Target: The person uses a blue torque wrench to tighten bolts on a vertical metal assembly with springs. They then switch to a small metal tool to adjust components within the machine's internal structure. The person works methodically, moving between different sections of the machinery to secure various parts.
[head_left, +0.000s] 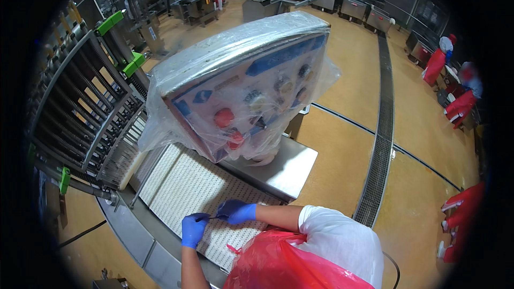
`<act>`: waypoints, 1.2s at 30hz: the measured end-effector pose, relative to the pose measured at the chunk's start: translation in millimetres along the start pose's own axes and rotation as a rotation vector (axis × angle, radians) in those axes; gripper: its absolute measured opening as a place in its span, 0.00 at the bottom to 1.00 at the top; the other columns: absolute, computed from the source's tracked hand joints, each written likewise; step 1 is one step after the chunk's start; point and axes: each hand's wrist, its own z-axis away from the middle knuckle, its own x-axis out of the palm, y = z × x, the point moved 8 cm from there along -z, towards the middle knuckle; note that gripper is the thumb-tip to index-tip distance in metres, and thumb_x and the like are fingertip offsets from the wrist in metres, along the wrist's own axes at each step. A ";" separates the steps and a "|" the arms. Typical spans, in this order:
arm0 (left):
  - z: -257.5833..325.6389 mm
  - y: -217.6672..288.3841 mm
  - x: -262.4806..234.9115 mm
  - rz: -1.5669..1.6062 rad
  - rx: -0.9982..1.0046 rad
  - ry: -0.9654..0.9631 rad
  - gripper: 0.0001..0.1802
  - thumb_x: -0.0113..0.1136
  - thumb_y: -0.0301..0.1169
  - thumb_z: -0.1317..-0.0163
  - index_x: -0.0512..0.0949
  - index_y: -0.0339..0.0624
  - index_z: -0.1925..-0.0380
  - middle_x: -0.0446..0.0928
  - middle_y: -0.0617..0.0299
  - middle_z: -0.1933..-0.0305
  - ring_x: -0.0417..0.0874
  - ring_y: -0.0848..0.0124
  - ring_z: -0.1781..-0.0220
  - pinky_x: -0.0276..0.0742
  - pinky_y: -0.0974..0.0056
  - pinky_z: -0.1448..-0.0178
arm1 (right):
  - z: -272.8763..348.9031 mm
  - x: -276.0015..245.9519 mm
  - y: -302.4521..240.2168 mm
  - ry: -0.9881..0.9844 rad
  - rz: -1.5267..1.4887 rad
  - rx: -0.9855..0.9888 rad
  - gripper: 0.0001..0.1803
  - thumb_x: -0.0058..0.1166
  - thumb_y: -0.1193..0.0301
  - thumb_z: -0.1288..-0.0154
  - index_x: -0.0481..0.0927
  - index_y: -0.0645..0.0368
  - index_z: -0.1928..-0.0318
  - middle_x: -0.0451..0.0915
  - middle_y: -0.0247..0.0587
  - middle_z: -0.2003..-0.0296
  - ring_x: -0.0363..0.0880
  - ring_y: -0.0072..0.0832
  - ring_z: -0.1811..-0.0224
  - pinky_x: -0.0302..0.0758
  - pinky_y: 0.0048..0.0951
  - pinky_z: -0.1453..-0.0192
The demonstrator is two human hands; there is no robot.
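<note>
Both of my hands wear blue gloves and meet above a white perforated conveyor belt [179,184]. My left hand [194,230] is closed, with its fingertips pinching one end of a small thin dark thing [213,217]. From the other side my right hand [239,212] comes in, its fingers curled around the thing's other end. What this thing is, I cannot make out; it is too small and partly hidden by the fingers. Beyond the belt stands a control panel [235,104] wrapped in clear plastic, with red buttons and several dials.
On the left rises a machine with rows of spring-covered rods [88,109] and green clamps [110,23]. A steel housing [294,168] sits beside the belt under the panel. A floor drain grate [381,128] runs on the right. People in red aprons [435,67] work farther off.
</note>
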 end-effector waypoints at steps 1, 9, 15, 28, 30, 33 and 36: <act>-0.6 -4.4 1.3 0.027 -0.029 -0.004 0.11 0.65 0.27 0.43 0.89 0.37 0.62 0.88 0.49 0.63 0.90 0.65 0.62 0.83 0.64 0.53 | 0.0 -2.4 -1.4 0.034 0.027 -0.012 0.09 0.55 0.66 0.36 0.85 0.53 0.60 0.84 0.47 0.60 0.81 0.48 0.52 0.76 0.47 0.47; -12.4 -25.4 17.3 0.249 -0.095 0.024 0.10 0.65 0.24 0.43 0.88 0.31 0.63 0.87 0.53 0.68 0.87 0.70 0.68 0.83 0.66 0.60 | 4.3 -21.8 -5.3 0.211 0.194 -0.091 0.08 0.57 0.66 0.43 0.86 0.51 0.66 0.84 0.46 0.66 0.83 0.45 0.57 0.77 0.46 0.51; -6.3 17.8 12.6 -0.017 0.096 0.031 0.10 0.66 0.26 0.43 0.88 0.34 0.62 0.87 0.48 0.64 0.89 0.63 0.64 0.83 0.63 0.56 | 8.4 -20.1 -0.3 0.189 0.280 -0.033 0.07 0.59 0.64 0.40 0.83 0.52 0.67 0.82 0.44 0.67 0.82 0.44 0.58 0.76 0.46 0.51; 44.8 71.8 -3.3 -0.026 0.378 0.114 0.07 0.66 0.24 0.44 0.88 0.38 0.65 0.86 0.49 0.63 0.88 0.58 0.61 0.83 0.60 0.52 | 37.0 -11.2 -25.8 0.137 -0.360 -0.059 0.19 0.57 0.59 0.28 0.84 0.58 0.46 0.85 0.53 0.53 0.85 0.46 0.51 0.77 0.42 0.42; 56.6 64.7 -8.2 0.018 0.389 0.129 0.08 0.67 0.25 0.44 0.88 0.38 0.64 0.86 0.51 0.64 0.88 0.61 0.62 0.83 0.61 0.53 | 37.6 -10.5 -43.1 0.072 -0.347 0.015 0.18 0.58 0.59 0.29 0.85 0.59 0.49 0.85 0.55 0.55 0.85 0.47 0.54 0.77 0.43 0.46; 70.4 55.1 -15.7 -0.002 0.357 0.118 0.08 0.68 0.25 0.44 0.88 0.37 0.64 0.86 0.51 0.64 0.88 0.61 0.62 0.83 0.61 0.53 | 41.5 -22.2 -78.5 0.094 -0.249 0.042 0.16 0.60 0.59 0.31 0.86 0.60 0.57 0.85 0.55 0.63 0.84 0.47 0.63 0.77 0.44 0.54; 79.6 55.6 -22.3 -0.032 0.331 0.115 0.09 0.69 0.26 0.44 0.88 0.37 0.63 0.87 0.52 0.64 0.89 0.64 0.63 0.84 0.63 0.54 | 43.5 -25.8 -92.8 0.149 -0.158 0.010 0.15 0.62 0.60 0.33 0.86 0.61 0.61 0.85 0.53 0.67 0.83 0.47 0.67 0.78 0.43 0.57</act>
